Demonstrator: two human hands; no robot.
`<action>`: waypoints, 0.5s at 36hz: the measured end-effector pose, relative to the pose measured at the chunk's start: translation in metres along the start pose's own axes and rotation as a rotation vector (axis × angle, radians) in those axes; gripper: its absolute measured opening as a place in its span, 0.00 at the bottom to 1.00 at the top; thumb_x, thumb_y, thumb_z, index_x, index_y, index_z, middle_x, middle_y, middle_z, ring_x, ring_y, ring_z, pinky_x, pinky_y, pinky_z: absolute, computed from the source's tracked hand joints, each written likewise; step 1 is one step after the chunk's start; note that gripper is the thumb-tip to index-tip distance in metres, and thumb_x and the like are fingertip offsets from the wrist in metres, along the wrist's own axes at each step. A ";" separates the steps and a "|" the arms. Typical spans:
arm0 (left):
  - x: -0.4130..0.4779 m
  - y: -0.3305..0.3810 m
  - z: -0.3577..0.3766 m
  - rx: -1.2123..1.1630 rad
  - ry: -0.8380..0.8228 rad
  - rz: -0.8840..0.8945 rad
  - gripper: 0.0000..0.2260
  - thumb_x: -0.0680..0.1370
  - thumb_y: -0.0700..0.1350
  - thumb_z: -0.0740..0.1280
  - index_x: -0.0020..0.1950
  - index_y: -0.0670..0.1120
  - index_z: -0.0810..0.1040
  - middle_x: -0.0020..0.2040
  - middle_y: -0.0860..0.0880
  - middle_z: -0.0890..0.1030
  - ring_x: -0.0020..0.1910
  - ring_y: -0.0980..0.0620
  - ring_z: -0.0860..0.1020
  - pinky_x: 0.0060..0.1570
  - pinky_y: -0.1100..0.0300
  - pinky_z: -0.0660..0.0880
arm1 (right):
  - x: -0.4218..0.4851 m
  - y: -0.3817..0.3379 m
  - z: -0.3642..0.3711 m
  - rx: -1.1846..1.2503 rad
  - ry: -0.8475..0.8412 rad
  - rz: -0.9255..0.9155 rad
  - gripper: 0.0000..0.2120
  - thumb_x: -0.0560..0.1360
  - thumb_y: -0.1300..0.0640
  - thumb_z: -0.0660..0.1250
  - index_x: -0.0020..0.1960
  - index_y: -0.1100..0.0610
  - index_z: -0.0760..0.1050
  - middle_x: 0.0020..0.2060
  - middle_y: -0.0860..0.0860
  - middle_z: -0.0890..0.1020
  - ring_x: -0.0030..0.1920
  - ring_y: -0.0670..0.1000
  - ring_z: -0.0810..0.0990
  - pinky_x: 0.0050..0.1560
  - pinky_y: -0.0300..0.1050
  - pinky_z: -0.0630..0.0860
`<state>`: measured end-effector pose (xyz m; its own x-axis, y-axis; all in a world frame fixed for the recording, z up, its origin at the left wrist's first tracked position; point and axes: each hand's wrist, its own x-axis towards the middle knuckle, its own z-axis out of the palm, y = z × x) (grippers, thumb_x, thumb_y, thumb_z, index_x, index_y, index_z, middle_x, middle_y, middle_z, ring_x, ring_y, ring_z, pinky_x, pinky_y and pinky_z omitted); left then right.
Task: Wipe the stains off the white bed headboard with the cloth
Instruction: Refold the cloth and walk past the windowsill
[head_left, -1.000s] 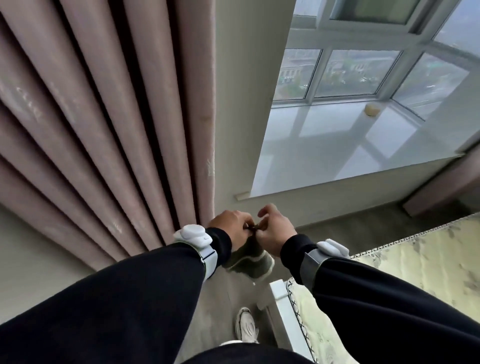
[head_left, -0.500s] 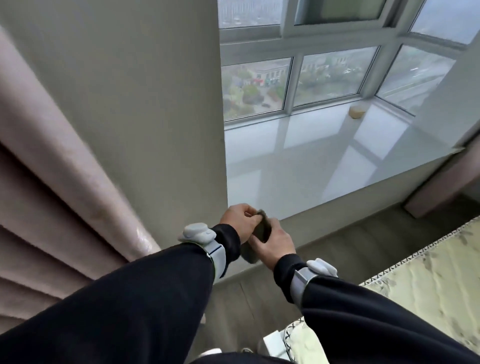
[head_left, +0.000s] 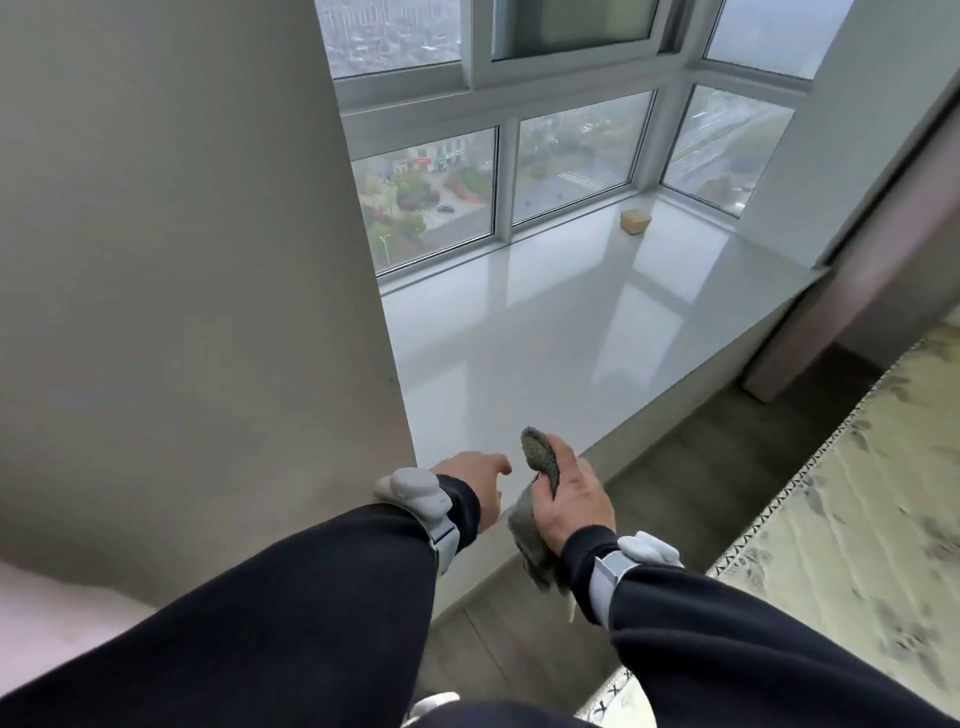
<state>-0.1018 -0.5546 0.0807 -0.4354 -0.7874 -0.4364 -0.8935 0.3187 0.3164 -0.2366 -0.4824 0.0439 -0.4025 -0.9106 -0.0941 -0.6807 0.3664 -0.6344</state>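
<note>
The cloth (head_left: 540, 457) is now held by the right hand (head_left: 569, 499) alone. One second ago both hands pinched it between them, and half a second ago both were closed on the folded bundle. The left hand (head_left: 478, 480) has since released it and hangs just beside it, holding nothing, with its fingers relaxed and loosely extended. The right-hand fingers are curled round the bunched cloth. One end projects above the fingers and the other trails below the wrist. The view has also swung from the curtain to the window sill (head_left: 571, 338), which carries a small box (head_left: 635, 222) far from the hands. The wall (head_left: 182, 260) stands on the left and the mattress (head_left: 857, 519) lies on the right. The white headboard is not in view, so no stain can be confirmed. Judgement: the cloth is folded and ready for one-handed use, but wiping has not started. The person must first turn toward the headboard.
</note>
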 end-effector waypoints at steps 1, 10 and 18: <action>0.003 -0.004 -0.001 0.148 -0.058 0.027 0.23 0.81 0.44 0.62 0.76 0.56 0.66 0.67 0.51 0.76 0.62 0.46 0.78 0.57 0.51 0.76 | 0.007 0.000 0.001 -0.034 -0.011 0.020 0.26 0.78 0.50 0.59 0.73 0.37 0.59 0.56 0.51 0.74 0.50 0.56 0.78 0.53 0.49 0.76; 0.041 -0.012 0.009 0.279 -0.150 0.113 0.25 0.79 0.43 0.62 0.75 0.54 0.63 0.66 0.50 0.73 0.60 0.44 0.78 0.54 0.46 0.78 | 0.035 0.024 -0.006 -0.023 0.039 0.168 0.22 0.79 0.54 0.59 0.72 0.42 0.66 0.53 0.53 0.76 0.55 0.57 0.77 0.57 0.47 0.74; 0.079 0.007 0.002 0.202 -0.141 0.137 0.25 0.78 0.42 0.61 0.75 0.54 0.64 0.67 0.50 0.73 0.61 0.44 0.77 0.55 0.48 0.77 | 0.067 0.044 -0.018 0.013 0.040 0.292 0.21 0.80 0.56 0.57 0.72 0.44 0.66 0.56 0.55 0.78 0.58 0.58 0.76 0.59 0.46 0.72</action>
<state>-0.1422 -0.6131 0.0466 -0.5522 -0.6528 -0.5185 -0.8227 0.5274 0.2121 -0.3048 -0.5241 0.0230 -0.6042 -0.7586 -0.2438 -0.5248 0.6091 -0.5946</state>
